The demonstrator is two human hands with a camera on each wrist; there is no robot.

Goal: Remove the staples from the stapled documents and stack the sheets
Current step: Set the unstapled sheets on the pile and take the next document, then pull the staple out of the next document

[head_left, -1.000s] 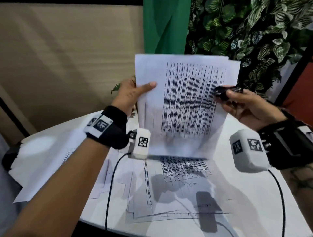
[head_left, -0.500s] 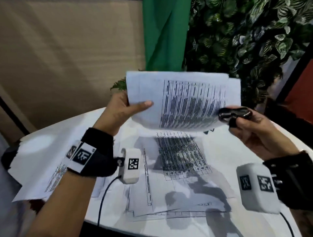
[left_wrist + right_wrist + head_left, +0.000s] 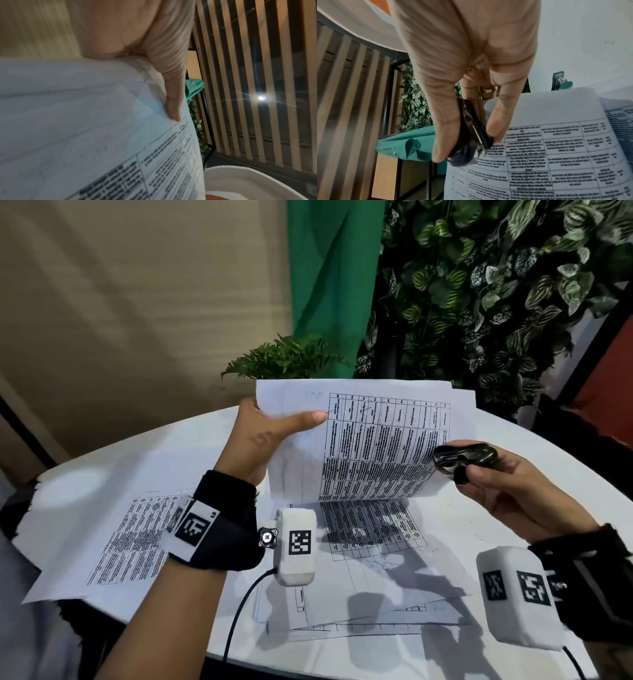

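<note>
Broadly, the white table (image 3: 191, 440) carries loose sheets (image 3: 373, 546) at its near edge. Above them, the left hand (image 3: 263, 436) pinches the stapled document (image 3: 363, 446), screening the far edge; the right hand (image 3: 507, 491) grips a black staple remover (image 3: 464, 457) against it.

The left hand (image 3: 263, 436) hides its fingers behind the held pages (image 3: 370, 440); only the thumb shows. No staple can be made out in the pages. Their print is too small and blurred to read. The staple remover (image 3: 464, 457) is partly covered by the right hand (image 3: 507, 491). The pages hide part of the green stapler (image 3: 559, 81) behind them. The bench (image 3: 513, 645) is cut off below the pages.
</note>
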